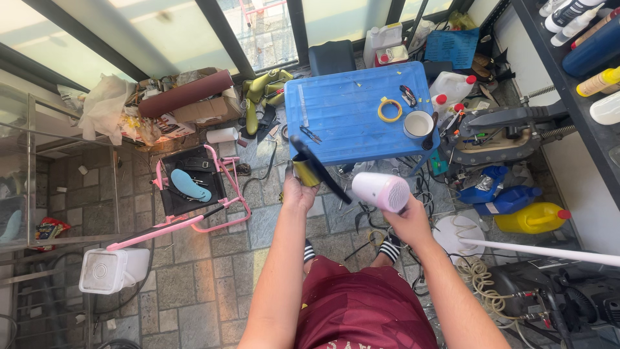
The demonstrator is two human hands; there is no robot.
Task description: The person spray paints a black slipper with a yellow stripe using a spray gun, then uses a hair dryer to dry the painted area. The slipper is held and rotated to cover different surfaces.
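The left hand point(298, 192) was closed around a flat black sole-shaped piece with a shiny yellow-green underside point(311, 169), held up on edge above the stone-tiled floor point(213, 278), just near of the blue plastic counter point(352, 110). The right hand point(405, 220) was wrapped around the handle of a white and pink hair dryer point(381, 191), whose perforated pink end faced the viewer while its body pointed left toward the black piece; the two things were near each other but apart.

On the counter lay a ring of yellow tape point(389, 109), a white round cup point(418, 123) just right of it with a dark spoon-like tool point(431, 134) at its side, small pliers point(310, 134) near the left edge, and dark scissors point(408, 95) at the far right.

Left of the hands stood a pink folding chair with a black seat point(194, 194), carrying a light blue insole point(190, 185). Nearer and further left sat a white square plastic tub point(110, 270). Beyond the chair a cardboard box point(206, 106) held a brown roll point(186, 94). To the right, on the floor, lay a yellow jug with a red cap point(533, 218) and blue containers point(500, 194). The person wore maroon shorts point(361, 307).
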